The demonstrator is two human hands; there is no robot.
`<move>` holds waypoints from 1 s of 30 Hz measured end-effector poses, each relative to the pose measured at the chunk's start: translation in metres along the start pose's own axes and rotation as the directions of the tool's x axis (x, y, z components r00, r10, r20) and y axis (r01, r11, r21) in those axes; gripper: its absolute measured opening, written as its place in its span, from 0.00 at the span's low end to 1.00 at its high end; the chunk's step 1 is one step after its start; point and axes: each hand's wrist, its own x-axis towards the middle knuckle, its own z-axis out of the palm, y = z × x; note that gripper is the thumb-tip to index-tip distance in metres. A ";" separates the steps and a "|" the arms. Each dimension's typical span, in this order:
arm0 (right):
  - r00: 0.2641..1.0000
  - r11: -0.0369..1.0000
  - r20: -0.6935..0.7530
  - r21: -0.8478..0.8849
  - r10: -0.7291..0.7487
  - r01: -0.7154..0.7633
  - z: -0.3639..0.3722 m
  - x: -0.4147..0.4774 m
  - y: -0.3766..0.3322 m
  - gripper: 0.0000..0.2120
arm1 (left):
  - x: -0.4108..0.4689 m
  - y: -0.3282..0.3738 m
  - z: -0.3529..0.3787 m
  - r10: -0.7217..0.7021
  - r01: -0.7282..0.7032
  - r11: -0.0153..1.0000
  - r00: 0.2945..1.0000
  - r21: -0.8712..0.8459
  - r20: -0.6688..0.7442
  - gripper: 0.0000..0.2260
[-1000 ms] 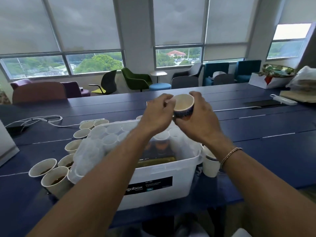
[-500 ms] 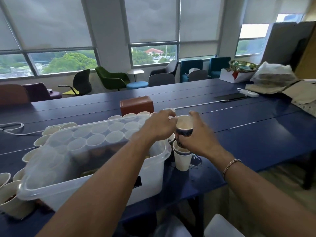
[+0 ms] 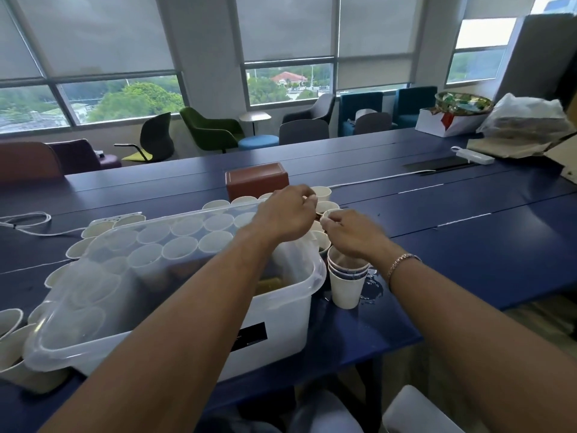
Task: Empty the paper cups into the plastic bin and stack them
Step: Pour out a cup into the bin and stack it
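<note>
A clear plastic bin [image 3: 281,310] stands on the blue table [image 3: 468,239], with brown liquid in its bottom. To its right is a stack of nested white paper cups [image 3: 345,289]. Many more paper cups [image 3: 215,221] with brown liquid surround the bin at the back and left. My right hand [image 3: 352,234] hovers just above the stack, and its fingertips pinch the rim of a cup [image 3: 333,211] behind the stack. My left hand [image 3: 285,215] hangs over the bin's far right corner, fingers loosely curled and holding nothing.
A puddle of spilled liquid [image 3: 373,285] lies beside the stack. A brown box [image 3: 256,179] sits behind the cups. A white power strip [image 3: 474,156], a white box [image 3: 446,121] and a plastic bag [image 3: 527,117] are at the far right. Chairs line the windows.
The cup my right hand held has gone onto the stack. My right hand has moved on to the rim of another cup, and my left hand has let go.
</note>
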 end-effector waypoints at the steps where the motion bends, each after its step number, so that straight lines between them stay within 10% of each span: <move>1: 0.999 1.000 0.047 0.016 0.021 -0.022 0.003 0.010 0.000 0.16 | 0.002 -0.001 0.000 -0.005 0.005 1.000 1.000 0.000 -0.004 0.16; 7: 0.941 0.988 0.302 -0.071 0.152 -0.137 0.014 0.030 -0.007 0.21 | 0.008 -0.004 0.001 -0.010 0.010 0.999 1.000 -0.041 0.017 0.15; 30: 0.991 0.994 0.079 -0.048 0.104 -0.101 -0.102 0.008 -0.070 0.16 | -0.013 0.014 -0.040 -0.089 0.071 0.989 0.986 -0.128 -0.138 0.32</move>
